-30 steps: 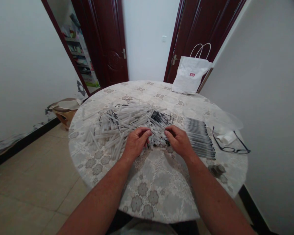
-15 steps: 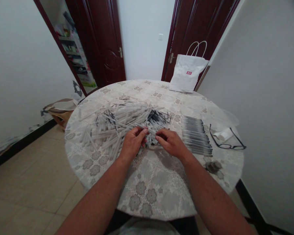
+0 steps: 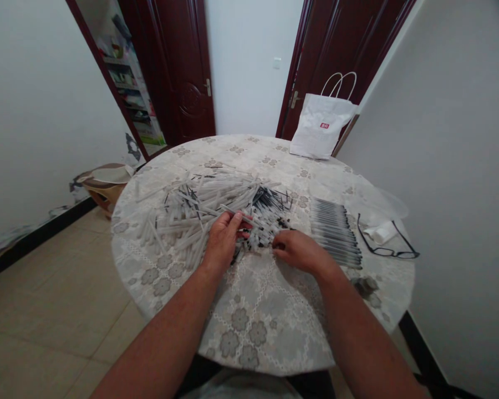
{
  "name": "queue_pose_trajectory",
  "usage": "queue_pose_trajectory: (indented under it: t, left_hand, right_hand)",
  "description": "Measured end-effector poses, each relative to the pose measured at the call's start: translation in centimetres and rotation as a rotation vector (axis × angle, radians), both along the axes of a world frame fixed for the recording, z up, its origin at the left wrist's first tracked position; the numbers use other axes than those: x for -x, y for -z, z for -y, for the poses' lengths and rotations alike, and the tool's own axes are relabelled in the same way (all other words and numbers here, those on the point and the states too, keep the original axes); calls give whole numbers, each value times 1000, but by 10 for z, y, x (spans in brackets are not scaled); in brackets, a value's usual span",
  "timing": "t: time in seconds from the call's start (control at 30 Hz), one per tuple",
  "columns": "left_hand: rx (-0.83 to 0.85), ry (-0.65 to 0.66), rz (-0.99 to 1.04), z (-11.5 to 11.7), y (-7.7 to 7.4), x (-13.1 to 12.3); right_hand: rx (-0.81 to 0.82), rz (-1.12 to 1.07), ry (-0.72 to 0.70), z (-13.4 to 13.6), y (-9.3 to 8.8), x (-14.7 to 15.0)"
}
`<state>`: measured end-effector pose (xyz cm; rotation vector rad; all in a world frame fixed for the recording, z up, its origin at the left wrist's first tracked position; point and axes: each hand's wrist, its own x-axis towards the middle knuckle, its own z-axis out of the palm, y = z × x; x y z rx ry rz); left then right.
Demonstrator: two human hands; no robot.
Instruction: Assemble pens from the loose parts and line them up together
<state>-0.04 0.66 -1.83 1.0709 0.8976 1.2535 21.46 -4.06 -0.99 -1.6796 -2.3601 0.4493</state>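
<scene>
My left hand (image 3: 223, 235) is closed on a pale, translucent pen barrel (image 3: 231, 210), which slants up past the thumb. Loose pen barrels (image 3: 187, 235) lie in a wide heap to its left and behind it. Between the hands is a pile of small clear and black pen parts (image 3: 264, 230). At the right edge of that pile, my right hand (image 3: 297, 249) has its fingers curled down; whatever they pinch is hidden. Dark thin refills (image 3: 266, 197) lie bunched behind the pile. Right of my right hand, assembled-looking pens (image 3: 335, 233) lie side by side in a neat row.
Black-framed glasses (image 3: 388, 252) and a white roll (image 3: 380, 233) lie at the right of the round table (image 3: 258, 310). Nearer me is a small dark lump (image 3: 365, 285). A white paper bag (image 3: 320, 127) stands at the back. A stool (image 3: 106, 183) is off to the left.
My right hand has moved away from my left hand, right and slightly toward me, down to the edge of the small parts. My left hand still holds the barrel. The view has shifted slightly.
</scene>
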Motion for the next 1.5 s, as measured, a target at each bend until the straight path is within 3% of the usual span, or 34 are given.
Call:
queue_pose_trajectory:
  t: [0.13,0.23,0.3,0.37,0.5,0.63,0.83,1.1,1.33,1.5]
  left_hand:
    - [-6,-6,-14,-2,3,1]
    - [-50,-6,-77,-1,3,3]
    - [-106,20,-157,1,1,4]
    - [-186,58,-263,5,-3,4]
    - [-438,105,-491,12,-7,2]
    - [-605,125,-583,14,-5,-1]
    - [-634,121,-599,13,-4,-2]
    - [-635,98,-604,13,0,-4]
    - [-619,39,-622,11,-2,-2]
    - [-639,26,-630,8,3,-1]
  right_hand:
    - [40,163,49,3,3,7]
    - [-2,41,-2,2,1,7]
    - [-66,-185,4,0,-2,4]
    - [-76,-527,103,-3,-4,1]
    - [55,-1263,268,-8,-5,-1]
    - [47,-1558,260,-10,-8,3]
    - [-12,-1566,253,-11,-8,7]
    - [-85,-1421,310,-11,-4,13]
    - [-272,-1041,309,-3,-10,6]
    - [-277,-1089,322,-5,-11,6]
